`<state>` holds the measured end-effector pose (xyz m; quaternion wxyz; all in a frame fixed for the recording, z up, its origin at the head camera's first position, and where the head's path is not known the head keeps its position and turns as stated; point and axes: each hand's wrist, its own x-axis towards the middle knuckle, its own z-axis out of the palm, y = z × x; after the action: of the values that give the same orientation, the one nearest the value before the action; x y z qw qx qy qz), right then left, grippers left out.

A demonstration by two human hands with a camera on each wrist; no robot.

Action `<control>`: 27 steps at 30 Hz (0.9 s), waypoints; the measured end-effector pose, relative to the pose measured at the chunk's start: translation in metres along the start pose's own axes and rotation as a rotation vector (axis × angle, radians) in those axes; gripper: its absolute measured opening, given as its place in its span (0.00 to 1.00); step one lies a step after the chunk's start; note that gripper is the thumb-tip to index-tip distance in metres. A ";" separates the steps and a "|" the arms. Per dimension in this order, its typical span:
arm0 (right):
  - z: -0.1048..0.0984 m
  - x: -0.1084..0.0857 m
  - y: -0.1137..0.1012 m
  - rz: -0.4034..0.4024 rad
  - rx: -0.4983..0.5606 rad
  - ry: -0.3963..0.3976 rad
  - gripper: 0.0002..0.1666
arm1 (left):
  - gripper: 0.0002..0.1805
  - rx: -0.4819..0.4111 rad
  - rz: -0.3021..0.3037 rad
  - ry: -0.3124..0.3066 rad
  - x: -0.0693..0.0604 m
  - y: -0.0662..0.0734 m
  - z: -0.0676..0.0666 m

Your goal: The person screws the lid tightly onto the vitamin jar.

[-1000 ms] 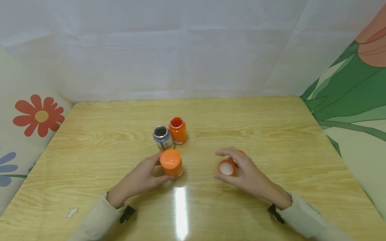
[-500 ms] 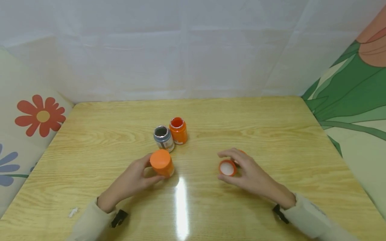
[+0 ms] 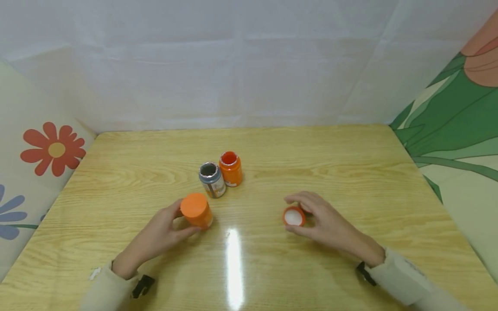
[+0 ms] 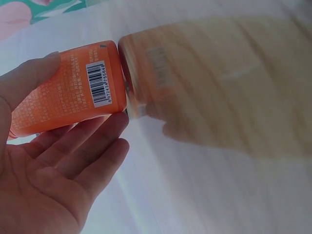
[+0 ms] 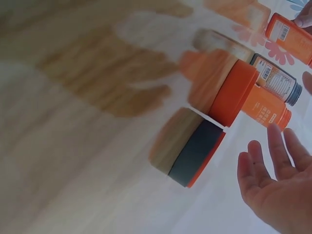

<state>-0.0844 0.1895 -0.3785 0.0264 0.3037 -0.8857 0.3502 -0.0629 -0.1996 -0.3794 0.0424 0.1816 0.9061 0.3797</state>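
Observation:
My left hand (image 3: 155,235) grips an upright orange bottle (image 3: 196,211) with an orange lid, thumb on one side and fingers on the other. In the left wrist view the bottle's base is at or just above the tabletop; a barcode shows on its side. My right hand (image 3: 327,222) hovers around two caps, thumb and fingers spread. One cap (image 3: 293,217) shows a white inside and an orange-red rim. In the right wrist view an orange cap (image 5: 236,92) and a dark cap (image 5: 197,151) with an orange edge lie side by side, apart from the visible fingers.
A lidless grey jar (image 3: 214,183) and a lidless orange jar (image 3: 232,172) stand close together behind the left hand's bottle. A white scrap (image 3: 95,273) lies near the left sleeve. White cloth (image 3: 241,77) rises behind the wooden table (image 3: 330,155).
My left hand has moved the orange bottle leftward, away from the two lidless jars. My right hand has shifted slightly to the right; the caps stay put.

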 end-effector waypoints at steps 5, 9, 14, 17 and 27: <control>0.000 0.000 0.004 -0.017 -0.030 -0.009 0.35 | 0.32 0.016 0.019 0.037 -0.004 -0.006 -0.005; 0.000 -0.001 0.007 -0.022 -0.042 -0.019 0.34 | 0.31 0.041 0.037 0.067 -0.006 -0.010 -0.007; 0.000 -0.001 0.011 -0.027 -0.043 -0.027 0.33 | 0.30 0.065 0.049 0.105 -0.009 -0.014 -0.011; 0.000 0.000 0.013 -0.027 -0.048 -0.039 0.33 | 0.30 0.059 0.027 0.112 -0.012 -0.017 -0.014; -0.002 0.002 0.016 -0.003 -0.045 -0.101 0.34 | 0.31 0.066 -0.029 0.138 -0.020 -0.020 -0.020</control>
<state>-0.0952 0.1993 -0.3863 -0.0108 0.3217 -0.8930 0.3144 -0.0548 -0.2330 -0.3801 -0.0207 0.1433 0.9215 0.3604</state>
